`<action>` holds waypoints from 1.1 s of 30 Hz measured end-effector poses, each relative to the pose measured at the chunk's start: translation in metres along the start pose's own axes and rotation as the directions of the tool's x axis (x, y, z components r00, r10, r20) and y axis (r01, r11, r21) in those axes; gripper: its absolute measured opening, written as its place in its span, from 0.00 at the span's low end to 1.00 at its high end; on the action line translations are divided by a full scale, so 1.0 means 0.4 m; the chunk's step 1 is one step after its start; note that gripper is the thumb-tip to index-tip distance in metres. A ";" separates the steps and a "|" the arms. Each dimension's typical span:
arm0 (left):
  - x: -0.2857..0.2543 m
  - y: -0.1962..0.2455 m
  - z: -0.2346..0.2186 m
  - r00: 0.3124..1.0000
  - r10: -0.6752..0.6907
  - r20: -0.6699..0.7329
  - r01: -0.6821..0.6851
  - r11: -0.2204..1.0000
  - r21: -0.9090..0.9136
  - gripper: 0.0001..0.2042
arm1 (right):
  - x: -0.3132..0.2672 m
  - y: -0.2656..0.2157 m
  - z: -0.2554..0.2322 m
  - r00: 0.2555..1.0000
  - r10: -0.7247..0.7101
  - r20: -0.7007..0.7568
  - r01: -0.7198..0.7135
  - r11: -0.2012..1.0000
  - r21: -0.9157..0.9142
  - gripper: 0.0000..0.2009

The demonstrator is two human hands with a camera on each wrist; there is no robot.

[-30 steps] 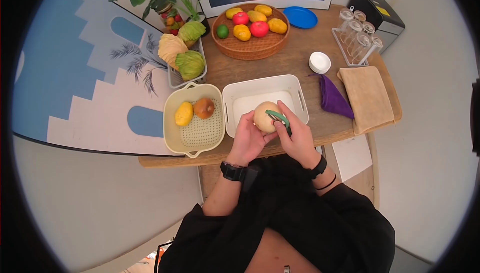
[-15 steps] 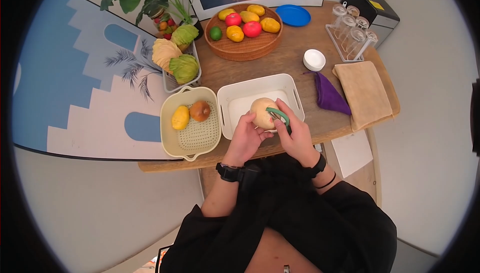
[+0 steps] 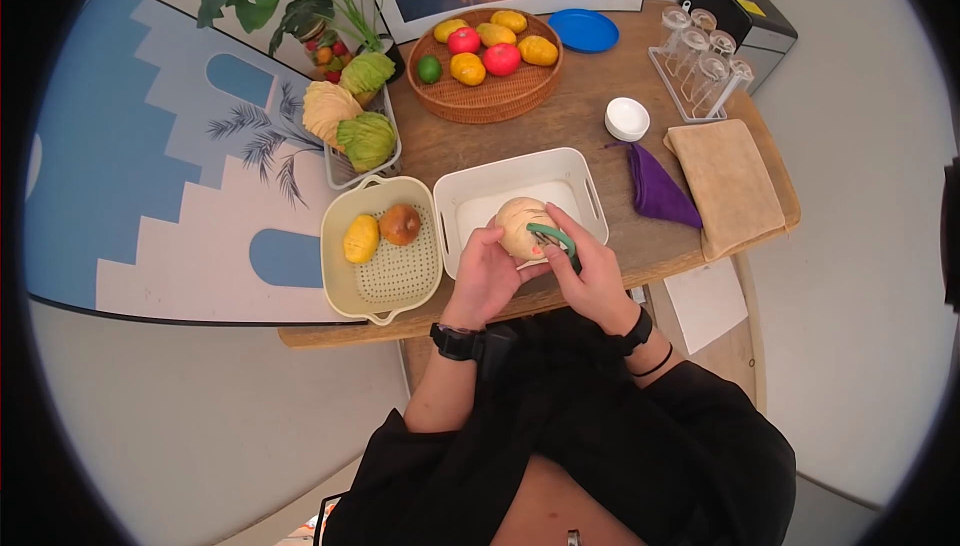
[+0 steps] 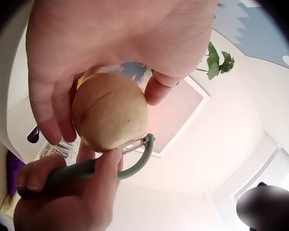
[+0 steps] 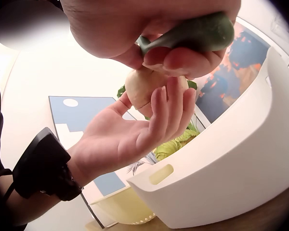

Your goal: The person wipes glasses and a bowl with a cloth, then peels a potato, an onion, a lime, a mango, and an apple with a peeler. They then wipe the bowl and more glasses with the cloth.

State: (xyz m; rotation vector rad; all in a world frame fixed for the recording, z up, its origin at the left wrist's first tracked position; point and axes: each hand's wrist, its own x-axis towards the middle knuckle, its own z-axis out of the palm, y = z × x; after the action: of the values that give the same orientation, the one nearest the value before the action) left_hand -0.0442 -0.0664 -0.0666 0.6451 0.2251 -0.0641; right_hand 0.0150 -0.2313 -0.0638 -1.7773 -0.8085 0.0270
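Observation:
Over the near edge of the white bin point(image 3: 462, 181), my left hand point(image 3: 484, 278) cradles a round, pale beige fruit point(image 3: 516, 224). Its thumb and fingers curve round opposite sides of it, as the left wrist view shows. My right hand point(image 3: 597, 284) grips a green-handled peeler point(image 4: 70, 177), its metal blade right at the fruit's surface. In the right wrist view, the right fingers wrap the peeler's handle point(image 5: 202, 33) above the fruit. A fine crack-like line runs across the fruit, and a small reddish spot shows near the blade.
A yellow perforated basket point(image 3: 405, 281) at left holds a yellow fruit point(image 3: 361, 239) and a brown round one point(image 3: 400, 224). Behind stand a wicker tray point(image 3: 480, 106) of fruit and a basket of leafy heads point(image 3: 366, 141). At right lie a purple cloth point(image 3: 660, 186), tan towel point(image 3: 725, 186), white bowl point(image 3: 627, 119) and glasses point(image 3: 708, 76).
The head view has shifted slightly. The fruit is turned a little in the left hand, and the peeler has moved slightly across its surface; both hands keep their grip.

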 end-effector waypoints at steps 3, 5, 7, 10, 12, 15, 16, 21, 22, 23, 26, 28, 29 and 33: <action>0.012 -0.008 -0.051 0.998 -0.045 0.039 0.044 0.999 0.026 0.27 | -0.001 -0.003 0.000 1.000 0.005 0.017 -0.005 1.000 0.002 0.23; 0.020 -0.016 -0.066 0.999 -0.041 0.027 0.039 0.996 0.085 0.27 | -0.003 -0.003 0.003 1.000 0.002 0.025 -0.002 1.000 -0.007 0.23; 0.022 -0.024 -0.058 0.999 -0.037 0.016 0.034 0.989 0.145 0.26 | -0.003 -0.002 0.004 0.999 0.031 0.009 -0.032 0.998 0.052 0.23; 0.004 -0.018 -0.003 0.998 0.063 -0.031 -0.058 0.988 0.140 0.25 | -0.001 0.003 0.000 0.998 0.069 -0.010 -0.068 0.994 0.090 0.23; -0.005 -0.007 0.014 0.999 0.044 -0.030 -0.042 0.997 0.065 0.23 | -0.002 -0.001 -0.002 0.997 0.077 -0.009 -0.076 0.992 0.097 0.23; 0.013 -0.009 -0.069 0.982 -0.080 0.171 0.077 0.997 0.028 0.23 | -0.006 -0.002 -0.001 0.998 0.056 -0.007 -0.055 0.996 0.063 0.23; 0.031 -0.024 -0.119 0.982 -0.080 0.171 0.076 0.997 0.028 0.23 | -0.007 -0.001 0.000 1.000 0.026 -0.007 -0.026 0.999 0.024 0.23; 0.003 -0.016 -0.027 0.998 0.061 0.022 -0.064 0.984 0.165 0.23 | -0.005 -0.003 -0.003 0.997 0.069 -0.019 -0.068 0.995 0.076 0.23; -0.005 -0.011 0.002 0.998 0.060 0.024 -0.063 0.984 0.165 0.23 | -0.004 -0.002 -0.005 0.996 0.080 -0.026 -0.078 0.993 0.090 0.24; -0.010 -0.006 0.023 0.998 0.065 -0.022 -0.062 0.993 0.102 0.23 | -0.004 -0.004 -0.007 0.996 0.080 -0.028 -0.078 0.993 0.090 0.24; -0.001 -0.008 -0.009 1.000 -0.004 0.005 0.004 1.000 0.018 0.23 | -0.005 -0.008 -0.008 0.997 0.077 -0.007 -0.076 0.993 0.091 0.24; 0.019 -0.023 -0.075 0.994 -0.072 0.079 0.072 0.997 0.003 0.23 | -0.010 -0.002 -0.001 0.991 0.133 0.028 -0.136 0.978 0.155 0.23; 0.027 -0.024 -0.093 0.981 -0.078 0.178 0.078 0.997 0.005 0.23 | -0.009 -0.002 -0.002 0.991 0.133 0.029 -0.136 0.978 0.156 0.23; 0.010 -0.026 -0.049 0.996 -0.005 0.084 -0.001 0.998 0.065 0.22 | -0.004 0.003 -0.005 0.998 0.060 -0.025 -0.057 0.993 0.104 0.23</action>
State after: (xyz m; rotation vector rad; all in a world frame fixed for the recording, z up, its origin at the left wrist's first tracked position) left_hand -0.0452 -0.0628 -0.0887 0.7049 0.1427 -0.1006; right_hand 0.0150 -0.2340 -0.0647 -1.7002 -0.7221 0.0814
